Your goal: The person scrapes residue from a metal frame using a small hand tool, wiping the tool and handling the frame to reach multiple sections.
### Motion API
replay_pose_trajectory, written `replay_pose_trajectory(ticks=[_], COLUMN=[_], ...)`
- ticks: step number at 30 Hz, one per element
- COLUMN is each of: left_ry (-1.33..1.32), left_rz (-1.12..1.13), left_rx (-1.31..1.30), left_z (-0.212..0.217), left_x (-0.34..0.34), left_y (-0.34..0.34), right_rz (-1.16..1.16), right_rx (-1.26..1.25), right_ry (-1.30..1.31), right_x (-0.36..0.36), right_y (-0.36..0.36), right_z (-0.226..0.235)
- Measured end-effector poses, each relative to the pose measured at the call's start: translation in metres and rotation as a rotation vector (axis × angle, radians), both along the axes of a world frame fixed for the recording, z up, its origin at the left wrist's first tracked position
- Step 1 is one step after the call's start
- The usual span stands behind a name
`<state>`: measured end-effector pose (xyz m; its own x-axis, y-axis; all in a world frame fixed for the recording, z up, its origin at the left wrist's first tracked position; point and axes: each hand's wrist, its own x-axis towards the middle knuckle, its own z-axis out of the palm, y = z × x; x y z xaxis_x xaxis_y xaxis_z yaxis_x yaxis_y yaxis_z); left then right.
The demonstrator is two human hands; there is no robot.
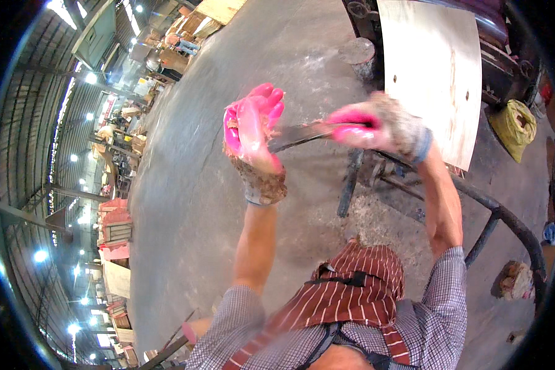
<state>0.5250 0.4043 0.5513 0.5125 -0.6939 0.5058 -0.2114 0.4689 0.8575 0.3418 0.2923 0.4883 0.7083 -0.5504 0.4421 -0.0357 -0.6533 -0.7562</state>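
Note:
A pink-coated work glove, soiled brown at the cuff, covers my left hand (pixel 254 139), which is raised with its fingers curled. Brown fibrous bits show about its palm and fingers; what it holds is mostly hidden. My right hand (pixel 379 126), in a similar glove with a grey back and blue cuff, is closed around one end of a dark, flat, blade-like tool (pixel 299 135). Blurred by motion, the tool points left, and its far end reaches the left hand. Both hands are held out in front of my striped apron (pixel 345 283).
A pale wood sheet (pixel 435 80) lies on machinery at upper right, beside a round stump-like block (pixel 357 52). Dark curved metal tubing (pixel 493 206) runs below my right arm. A yellow sack (pixel 513 129) stands at right. Far off, a person (pixel 182 43) is among stacked wood.

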Motion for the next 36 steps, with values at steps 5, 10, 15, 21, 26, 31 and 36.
replay_pose_trajectory(ticks=[5,10,15,21,26,31,36], left_ry=[-0.171,-0.126,-0.247,-0.002,-0.102,-0.25,-0.199], left_rz=[0.008,-0.037,0.146,0.007,0.013,0.149,0.199], left_rx=[0.075,0.095,0.015,-0.037,-0.156,-0.117,-0.008], left_z=[0.009,0.001,-0.004,-0.011,-0.02,-0.018,-0.012], left_x=[0.004,0.006,0.007,0.004,0.009,0.011,0.004], left_y=[0.003,0.005,0.0,-0.002,-0.006,-0.008,-0.004], right_rz=[0.083,-0.019,0.07,-0.068,-0.182,-0.224,-0.274], right_rx=[-0.083,0.334,-0.103,0.043,-0.166,0.093,0.44], right_ry=[-0.1,0.095,-0.195,-0.046,-0.268,-0.129,-0.015], right_x=[0.012,-0.008,0.006,0.001,0.021,0.016,-0.021], right_y=[0.0,0.005,0.009,0.026,0.059,0.07,0.041], right_z=[0.011,-0.008,-0.015,-0.01,-0.032,-0.077,-0.09])
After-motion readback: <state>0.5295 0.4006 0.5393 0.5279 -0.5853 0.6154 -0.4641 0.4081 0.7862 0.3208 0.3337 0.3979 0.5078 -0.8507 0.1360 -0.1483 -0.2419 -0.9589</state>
